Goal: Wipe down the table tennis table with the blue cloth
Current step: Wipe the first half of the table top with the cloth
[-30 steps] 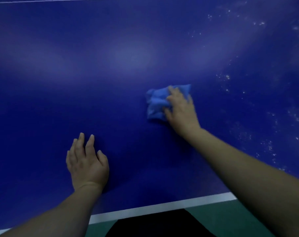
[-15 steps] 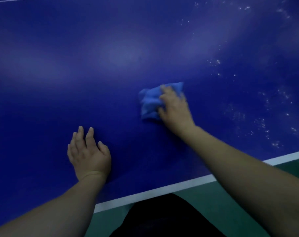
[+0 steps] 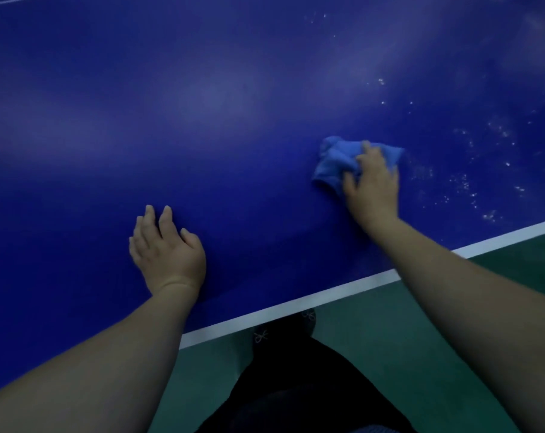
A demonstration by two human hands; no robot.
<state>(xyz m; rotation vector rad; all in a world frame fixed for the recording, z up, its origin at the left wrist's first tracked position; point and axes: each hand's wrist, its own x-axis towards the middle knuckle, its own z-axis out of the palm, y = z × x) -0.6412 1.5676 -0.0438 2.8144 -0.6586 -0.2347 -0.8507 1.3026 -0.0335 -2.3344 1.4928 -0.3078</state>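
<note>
Blue cloth (image 3: 333, 164) half hidden under right hand (image 3: 372, 189), bunched on table (image 3: 202, 89).

A dull green floor (image 3: 374, 345) lies below the near edge, under dim, bluish light.

1. Both forearms are bare right up to the frame's edge, with no sleeve showing on either.
2. The left hand (image 3: 168, 251) wears no glove, ring or watch.
3. The right hand (image 3: 372, 185) is likewise bare.
4. Dark, black-looking clothing (image 3: 296, 385) covers the lower body at 6 o'clock.
5. Two dark shoes (image 3: 283, 329), each with a small pale bow-like mark, peek out above that clothing.
</note>
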